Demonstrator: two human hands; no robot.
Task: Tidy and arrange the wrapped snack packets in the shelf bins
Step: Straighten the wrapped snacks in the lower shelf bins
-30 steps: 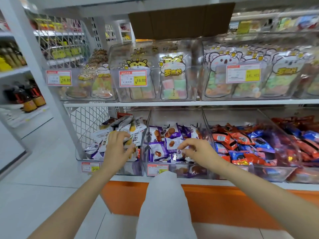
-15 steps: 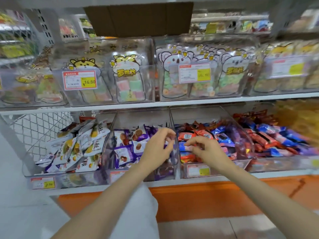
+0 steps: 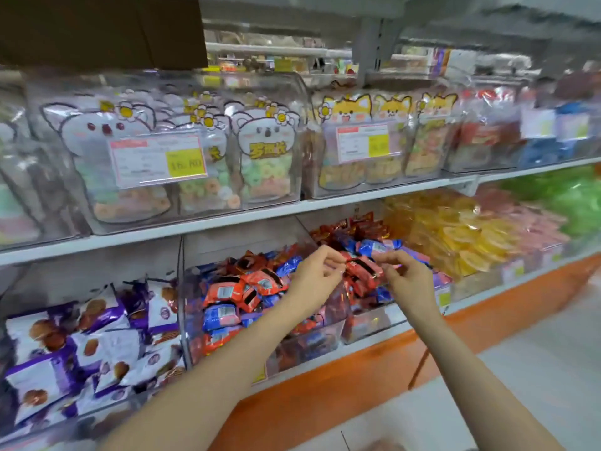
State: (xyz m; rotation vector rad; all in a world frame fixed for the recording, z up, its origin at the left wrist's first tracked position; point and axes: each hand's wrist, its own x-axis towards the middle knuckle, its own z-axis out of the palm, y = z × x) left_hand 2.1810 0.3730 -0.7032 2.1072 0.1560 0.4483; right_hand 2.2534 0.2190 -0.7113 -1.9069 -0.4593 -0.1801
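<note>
A clear bin point(image 3: 325, 333) on the lower shelf is heaped with red and blue wrapped snack packets point(image 3: 234, 294). Above its right end my left hand point(image 3: 317, 276) and my right hand point(image 3: 406, 278) face each other. Between them they pinch one red packet point(image 3: 362, 266) by its two ends, lifted a little above the pile. A neighbouring bin further right holds more red and blue packets point(image 3: 354, 236). To the left, a bin holds purple-and-white packets point(image 3: 97, 340).
Yellow point(image 3: 455, 236), pink and green packets fill the bins to the right. The upper shelf point(image 3: 260, 219) carries clear boxes of animal-shaped candy bags with price tags. An orange plinth point(image 3: 357, 379) runs under the lower shelf, with pale floor tiles in front.
The view has swung right along the shelf. Both hands moved from the purple-packet bin to the red-and-blue bin, and they now pinch a red packet between them.
</note>
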